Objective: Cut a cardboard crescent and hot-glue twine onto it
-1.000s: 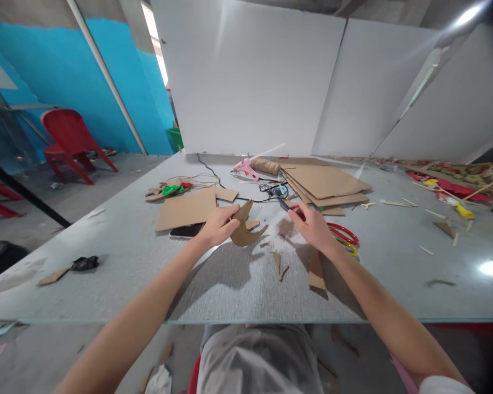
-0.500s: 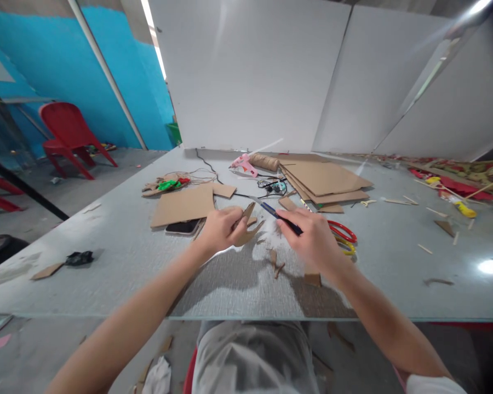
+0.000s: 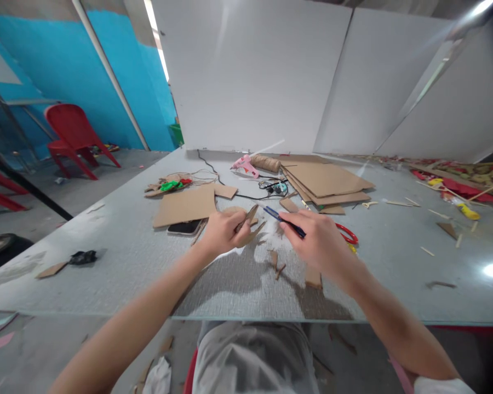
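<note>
My left hand is closed on a small cardboard piece, whose narrow end sticks out past the thumb. In my right hand is a blue and black utility knife, its tip pointing left toward the cardboard piece. A small gap separates knife and cardboard. Cardboard scraps lie on the table below the hands. Beside my right hand show the red and yellow handles of scissors, partly hidden by it. A phone lies left of my left hand, partly under a cardboard sheet.
A pink glue gun and a twine roll lie near the white panel. Stacked cardboard sits behind my right hand. Green and red bits lie at the left. Sticks and a yellow-tipped tube are at the right.
The utility knife has drawn back slightly to the right, away from the cardboard piece. My left hand keeps its hold on the piece. The whole view has shifted a little.
</note>
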`<state>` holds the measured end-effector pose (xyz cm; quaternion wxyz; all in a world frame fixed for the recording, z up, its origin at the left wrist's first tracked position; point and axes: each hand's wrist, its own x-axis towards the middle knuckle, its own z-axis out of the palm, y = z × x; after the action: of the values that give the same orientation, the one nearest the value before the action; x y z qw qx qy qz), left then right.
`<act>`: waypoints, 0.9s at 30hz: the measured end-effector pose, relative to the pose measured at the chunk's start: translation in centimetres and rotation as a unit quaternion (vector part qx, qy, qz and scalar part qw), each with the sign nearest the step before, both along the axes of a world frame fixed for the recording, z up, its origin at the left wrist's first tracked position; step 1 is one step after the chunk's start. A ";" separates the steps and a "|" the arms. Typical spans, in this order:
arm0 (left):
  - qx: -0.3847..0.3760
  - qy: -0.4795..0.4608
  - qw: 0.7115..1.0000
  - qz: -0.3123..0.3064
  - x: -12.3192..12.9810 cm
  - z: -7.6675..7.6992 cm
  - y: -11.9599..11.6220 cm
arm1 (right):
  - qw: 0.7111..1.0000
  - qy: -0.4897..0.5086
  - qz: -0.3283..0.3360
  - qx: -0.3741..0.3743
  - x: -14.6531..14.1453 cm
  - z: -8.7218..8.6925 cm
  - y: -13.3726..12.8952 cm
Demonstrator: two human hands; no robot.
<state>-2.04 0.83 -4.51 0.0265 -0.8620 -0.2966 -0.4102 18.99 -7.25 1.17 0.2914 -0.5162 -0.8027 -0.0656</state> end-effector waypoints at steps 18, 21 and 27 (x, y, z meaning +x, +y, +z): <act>0.005 0.040 0.997 0.072 0.0 -0.3 0.1 | 0.988 -0.136 -0.056 -0.047 -2.4 1.6 -1.5; -0.005 0.054 0.993 0.105 0.0 -0.3 -0.1 | 0.985 -0.140 -0.072 -0.066 -3.1 1.6 -1.9; -0.039 0.089 0.983 0.153 -0.2 -0.5 0.1 | 0.990 -0.024 -0.013 -0.142 -3.0 1.9 -1.1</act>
<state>-2.20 0.97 -5.02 0.0813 -0.8397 -0.4375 -0.3113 16.01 -8.36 3.06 0.1956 -0.5608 -0.8039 0.0329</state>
